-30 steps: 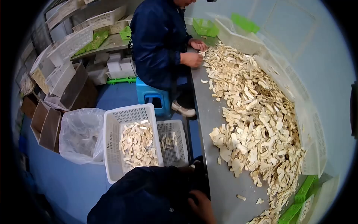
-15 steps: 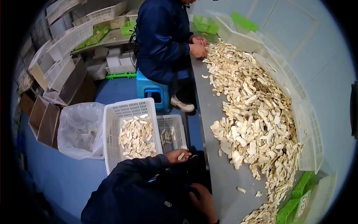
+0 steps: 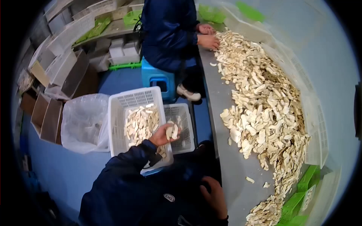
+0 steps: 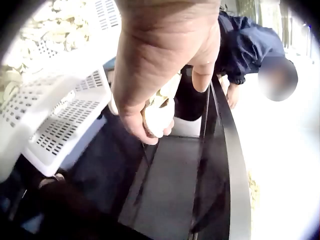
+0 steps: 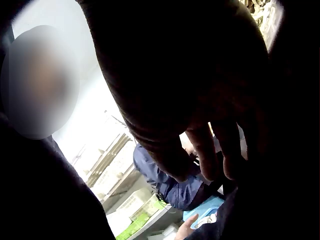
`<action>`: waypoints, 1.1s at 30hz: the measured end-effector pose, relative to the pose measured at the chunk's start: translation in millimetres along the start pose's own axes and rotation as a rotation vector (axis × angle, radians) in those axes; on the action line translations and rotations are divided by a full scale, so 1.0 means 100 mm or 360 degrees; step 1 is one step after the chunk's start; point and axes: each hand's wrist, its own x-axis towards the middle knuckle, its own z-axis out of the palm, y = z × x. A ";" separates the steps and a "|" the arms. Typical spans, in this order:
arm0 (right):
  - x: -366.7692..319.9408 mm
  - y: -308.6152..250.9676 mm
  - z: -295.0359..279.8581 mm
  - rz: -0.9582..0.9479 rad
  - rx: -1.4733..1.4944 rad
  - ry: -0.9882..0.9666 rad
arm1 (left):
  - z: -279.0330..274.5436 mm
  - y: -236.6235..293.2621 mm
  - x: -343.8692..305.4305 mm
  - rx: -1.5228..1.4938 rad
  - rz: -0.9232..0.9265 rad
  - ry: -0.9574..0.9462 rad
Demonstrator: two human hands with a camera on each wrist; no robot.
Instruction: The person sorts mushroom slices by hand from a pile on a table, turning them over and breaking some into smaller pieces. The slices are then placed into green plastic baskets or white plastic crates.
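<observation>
Dark navy jacket (image 3: pixel 124 188), small chest logo (image 3: pixel 169 197)

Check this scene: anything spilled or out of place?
Only small things: two stray slices lie alone on the bare table, apart from the pile. The left hand grips its slices above the baskets.

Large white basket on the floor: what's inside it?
Pale mushroom slices are heaped down the middle of the large white basket; bare mesh shows on its left. The left hand, gripping a few more, and its sleeve cover the near right corner.
</observation>
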 end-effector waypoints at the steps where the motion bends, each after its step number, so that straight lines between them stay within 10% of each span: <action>1: -0.02 0.00 0.02 0.0008 0.0000 0.0014 | -0.20 0.09 -0.02 -0.0078 -0.0049 -0.0243; 8: 0.07 -0.16 -0.16 0.0159 0.0395 0.0294 | -0.36 0.41 -0.47 -0.0117 0.0240 -0.0008; 12: 0.28 -0.50 -0.57 -0.0577 0.0227 0.1410 | -0.34 0.51 -0.51 -0.0115 0.0334 0.0077; 20: 0.20 -0.83 -1.06 -0.1637 0.0198 0.2303 | -0.67 0.59 -0.57 0.0328 0.0527 0.0367; 22: 0.01 -0.66 -1.04 -0.1813 0.0212 0.1981 | -0.82 0.58 -0.61 0.0523 0.0467 0.0549; 24: -0.25 -0.34 -0.91 -0.1232 0.0066 0.1650 | -0.85 0.58 -0.62 0.0459 0.0256 0.0795; 26: -0.21 -0.23 -1.00 -0.0526 -0.0138 0.1209 | -1.84 0.73 -0.65 0.1613 -0.0116 0.0965; 28: -0.11 -0.07 -0.96 -0.0149 -0.0304 0.0851 | -1.38 0.56 -0.60 0.1761 0.0148 0.1362; 33: -0.13 0.50 -0.79 0.0076 0.0515 0.0520 | -0.42 0.66 -0.11 0.1310 0.0246 0.0613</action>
